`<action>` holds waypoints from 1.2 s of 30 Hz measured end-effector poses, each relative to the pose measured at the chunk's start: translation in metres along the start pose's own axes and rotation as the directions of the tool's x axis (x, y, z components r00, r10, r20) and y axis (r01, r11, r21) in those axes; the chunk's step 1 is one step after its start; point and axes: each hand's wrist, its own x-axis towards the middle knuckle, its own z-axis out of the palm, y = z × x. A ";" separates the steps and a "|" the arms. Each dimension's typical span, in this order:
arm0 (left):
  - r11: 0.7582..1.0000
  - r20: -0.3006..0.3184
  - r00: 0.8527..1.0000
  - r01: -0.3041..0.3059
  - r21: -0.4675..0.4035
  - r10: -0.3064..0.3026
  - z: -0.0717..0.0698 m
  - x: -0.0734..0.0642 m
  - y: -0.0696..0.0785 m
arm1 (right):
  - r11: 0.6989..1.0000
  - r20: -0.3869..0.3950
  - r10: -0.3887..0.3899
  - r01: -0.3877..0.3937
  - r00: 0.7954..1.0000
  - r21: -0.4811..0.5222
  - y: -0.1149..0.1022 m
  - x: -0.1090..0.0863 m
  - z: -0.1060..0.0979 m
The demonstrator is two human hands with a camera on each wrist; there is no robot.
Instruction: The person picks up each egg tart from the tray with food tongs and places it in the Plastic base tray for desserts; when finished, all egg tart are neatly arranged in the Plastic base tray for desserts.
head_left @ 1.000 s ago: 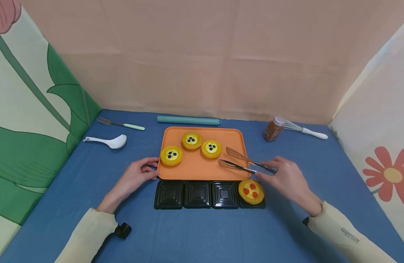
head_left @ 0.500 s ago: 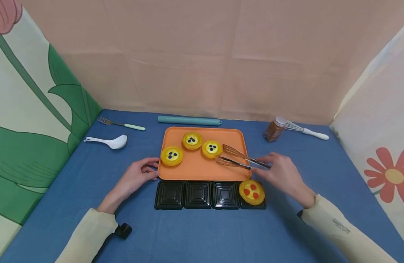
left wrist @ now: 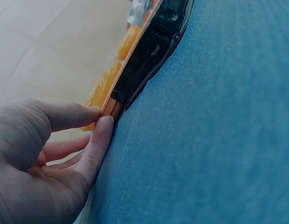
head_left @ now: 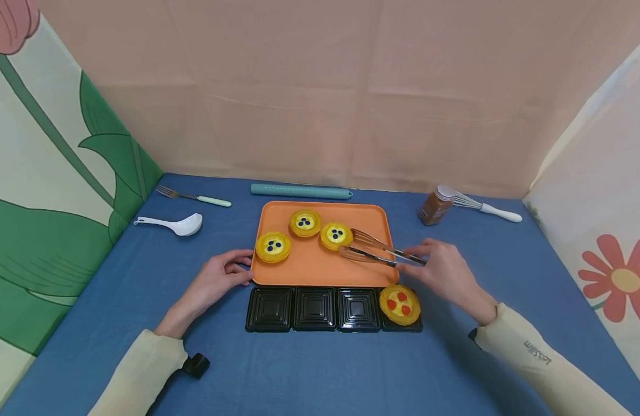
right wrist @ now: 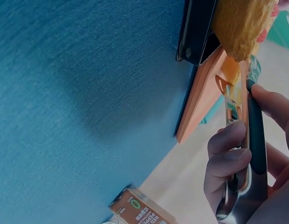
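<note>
My left hand point(head_left: 212, 281) pinches the left rim of an orange tray point(head_left: 304, 271) between thumb and fingers, as the left wrist view shows. Metal tongs point(head_left: 369, 239) with slotted copper-coloured heads are gripped in my right hand point(head_left: 447, 274). Their heads stand apart over the tray, at the right and near sides of one egg tart point(head_left: 336, 236) with dark blue dots. Two similar tarts, a left one point(head_left: 273, 247) and a rear one point(head_left: 304, 223), lie on the tray. A tart with red dots point(head_left: 400, 304) sits in the rightmost compartment of a black tray point(head_left: 270, 309).
Behind the orange tray lies a teal stick-like bar point(head_left: 301, 191). A fork point(head_left: 195, 197) and a white spoon point(head_left: 181, 225) lie at the left. To the back right are a brown seasoning jar point(head_left: 434, 208) and a whisk point(head_left: 488, 208). The black tray borders the orange tray's near edge.
My right hand has moved the tongs leftward, bringing their heads up to the nearest blue-dotted tart. The left hand stays at the tray's rim.
</note>
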 end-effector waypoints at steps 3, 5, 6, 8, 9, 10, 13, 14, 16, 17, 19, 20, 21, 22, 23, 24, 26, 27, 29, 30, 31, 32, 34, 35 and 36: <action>1.000 -0.001 1.000 0.004 0.005 -0.004 0.000 0.000 0.001 | 1.000 -0.004 -0.018 0.018 1.000 0.000 -0.001 -0.001 0.000; 1.000 -0.003 1.000 0.010 0.008 -0.010 0.000 0.000 0.001 | 0.999 -0.009 -0.032 0.032 0.999 0.003 -0.001 -0.001 0.000; 1.000 -0.004 1.000 0.013 0.009 -0.013 0.000 0.000 0.001 | 0.999 -0.012 -0.039 0.039 0.999 0.004 -0.002 -0.002 0.000; 1.000 -0.005 1.000 0.018 0.010 -0.018 0.000 0.000 0.002 | 0.999 -0.017 -0.052 0.052 0.998 0.006 -0.003 -0.003 -0.001; 1.000 -0.005 1.000 0.019 0.012 -0.019 0.000 0.000 0.002 | 0.998 -0.020 -0.056 0.056 0.998 0.004 -0.003 -0.004 -0.001; 1.000 -0.006 1.000 0.020 0.012 -0.020 0.000 0.001 0.002 | 0.998 -0.024 -0.060 0.060 0.998 0.003 -0.004 -0.004 -0.001; 1.000 -0.004 1.000 0.014 0.010 -0.014 0.001 0.001 0.002 | 0.998 -0.030 -0.067 0.067 0.997 0.001 -0.004 -0.005 -0.001; 1.000 -0.005 1.000 0.014 0.012 -0.014 0.001 0.001 0.002 | 0.998 -0.031 -0.068 0.068 0.997 0.002 -0.004 -0.005 -0.001; 1.000 -0.004 1.000 0.013 0.007 -0.013 0.001 0.001 0.002 | 0.998 -0.032 -0.068 0.068 0.997 0.005 -0.004 -0.005 0.000; 1.000 -0.004 1.000 0.014 0.004 -0.014 0.001 0.001 0.001 | 0.998 -0.031 -0.067 0.068 0.997 0.007 -0.004 -0.005 0.000; 1.000 -0.005 1.000 0.019 0.003 -0.019 0.001 0.001 0.001 | 0.998 -0.028 -0.067 0.068 0.997 0.009 -0.005 -0.006 0.000; 1.000 -0.005 1.000 0.021 0.003 -0.021 0.001 0.001 0.001 | 0.998 -0.027 -0.068 0.069 0.997 0.007 -0.005 -0.006 0.000; 1.000 -0.005 1.000 0.019 0.000 -0.019 0.000 0.001 0.001 | 0.998 -0.027 -0.067 0.067 0.997 0.005 -0.005 -0.006 0.000; 1.000 -0.004 1.000 0.018 -0.002 -0.018 0.000 0.001 0.001 | 0.998 -0.028 -0.069 0.069 0.997 0.002 -0.005 -0.006 0.000; 1.000 -0.006 1.000 0.018 0.000 -0.018 0.000 0.001 0.001 | 0.997 -0.030 -0.071 0.071 0.997 0.000 -0.006 -0.007 0.000; 1.000 -0.006 1.000 0.018 0.004 -0.018 0.000 0.001 0.001 | 0.997 -0.034 -0.073 0.072 0.997 -0.003 -0.006 -0.007 -0.001; 1.000 -0.008 1.000 0.017 0.006 -0.017 0.000 0.001 0.001 | 0.997 -0.044 -0.075 0.075 0.996 -0.010 -0.007 -0.009 -0.002; 1.000 -0.009 1.000 0.019 0.008 -0.019 0.000 0.001 0.001 | 0.997 -0.049 -0.075 0.075 0.996 -0.009 -0.008 -0.010 -0.003; 1.000 -0.009 1.000 0.021 0.011 -0.021 0.000 0.001 0.001 | 0.997 -0.062 -0.081 0.081 0.995 -0.009 -0.009 -0.013 -0.006; 1.000 -0.009 1.000 0.023 0.011 -0.022 0.000 0.001 0.001 | 0.997 -0.066 -0.083 0.083 0.994 -0.008 -0.009 -0.015 -0.007; 1.000 -0.009 1.000 0.023 0.008 -0.023 0.000 0.001 0.001 | 0.996 -0.071 -0.088 0.087 0.994 -0.007 -0.010 -0.018 -0.009; 1.000 -0.008 1.000 0.024 0.007 -0.024 0.000 0.001 0.001 | 0.996 -0.077 -0.090 0.090 0.993 -0.003 -0.010 -0.021 -0.011; 1.000 -0.008 1.000 0.025 0.005 -0.025 0.000 0.000 0.002 | 0.995 -0.090 -0.096 0.096 0.991 -0.004 -0.010 -0.026 -0.014; 1.000 -0.009 1.000 0.024 0.006 -0.024 0.000 0.000 0.002 | 0.995 -0.095 -0.095 0.095 0.991 -0.005 -0.011 -0.030 -0.015; 1.000 -0.009 1.000 0.023 0.004 -0.023 0.000 0.000 0.002 | 0.996 -0.100 -0.095 0.094 0.990 -0.008 -0.011 -0.033 -0.016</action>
